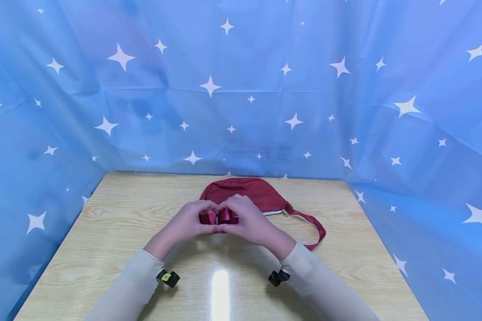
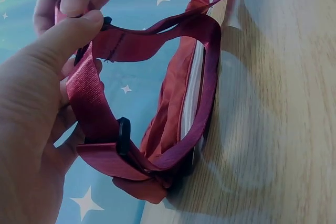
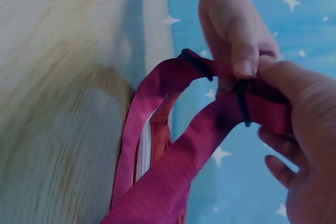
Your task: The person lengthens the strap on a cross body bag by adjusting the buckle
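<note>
A dark red waist bag [image 1: 245, 189] lies on the table with its white zipper [image 1: 274, 213] along the near side. My left hand [image 1: 186, 222] and right hand [image 1: 252, 223] meet in front of it, fingertips together. Between them they pinch the bag's red strap [image 2: 94, 98], lifted into a loop above the tabletop. A black strap slider [image 2: 123, 136] sits on the webbing below the left thumb. In the right wrist view, two black sliders show, one slider [image 3: 243, 103] close beside the pinching fingertips. The fingers partly hide the strap where they hold it.
The bag's other strap end [image 1: 319, 232] curls on the wood-grain table [image 1: 144, 191] at the right. A blue curtain with white stars [image 1: 249, 120] hangs behind and on both sides. Each wrist wears a black camera band [image 1: 168, 278].
</note>
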The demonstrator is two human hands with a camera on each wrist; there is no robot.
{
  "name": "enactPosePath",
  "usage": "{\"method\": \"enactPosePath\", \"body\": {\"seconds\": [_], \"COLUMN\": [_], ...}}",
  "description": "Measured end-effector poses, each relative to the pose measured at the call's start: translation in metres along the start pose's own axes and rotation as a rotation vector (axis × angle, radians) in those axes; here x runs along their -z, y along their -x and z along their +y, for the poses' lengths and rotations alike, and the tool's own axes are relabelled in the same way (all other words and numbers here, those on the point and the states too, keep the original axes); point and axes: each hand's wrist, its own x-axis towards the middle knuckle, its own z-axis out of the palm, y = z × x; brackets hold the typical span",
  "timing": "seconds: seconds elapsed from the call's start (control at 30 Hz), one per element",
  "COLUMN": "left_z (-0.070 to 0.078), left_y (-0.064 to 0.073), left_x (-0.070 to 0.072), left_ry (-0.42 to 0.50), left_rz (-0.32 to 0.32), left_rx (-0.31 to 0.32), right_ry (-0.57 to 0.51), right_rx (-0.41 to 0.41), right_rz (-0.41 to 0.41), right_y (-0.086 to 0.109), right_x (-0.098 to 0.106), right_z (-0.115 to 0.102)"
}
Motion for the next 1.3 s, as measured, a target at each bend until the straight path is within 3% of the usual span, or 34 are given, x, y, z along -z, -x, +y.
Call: {"method": "enactPosePath", "body": {"seconds": [0.1,0.3,0.4,0.5,0.67,0.77,0.9,1.1,1.2,1.3], "left_z": [-0.001,-0.002,-0.002,-0.003,-0.004,-0.005,-0.004,-0.004,-0.003,-0.003], "left_y": [0.0,0.001,0.002,0.003,0.004,0.003,0.003,0.004,0.005,0.005], "left_x": [0.001,0.002,0.002,0.003,0.003,0.003,0.003,0.005,0.006,0.007], "left_ry": [0.004,0.017,0.014,0.012,0.01,0.013,0.021,0.044,0.047,0.037], "left_rz": [-0.001,-0.003,-0.004,-0.007,-0.01,-0.013,-0.015,-0.015,-0.018,-0.016], "left_rx": [-0.014,0.008,0.009,-0.003,-0.023,-0.026,-0.015,0.026,0.036,0.04], "right_ry": [-0.075,-0.44,-0.519,-0.412,-0.012,0.084,-0.042,-0.456,-0.514,-0.46], "right_rx": [-0.038,-0.204,-0.247,-0.242,-0.095,-0.03,-0.08,-0.249,-0.302,-0.324], "right_rz": [0.014,0.139,0.147,0.079,-0.067,-0.086,-0.002,0.129,0.139,0.142], "right_y": [-0.001,0.004,0.006,0.006,-0.002,-0.005,-0.003,0.004,0.01,0.019], "right_x": [-0.002,-0.009,-0.009,-0.004,0.006,0.007,0.002,-0.012,-0.016,-0.017], "right_z": [-0.001,0.0,0.0,-0.001,-0.007,-0.009,-0.008,-0.005,-0.002,0.003]}}
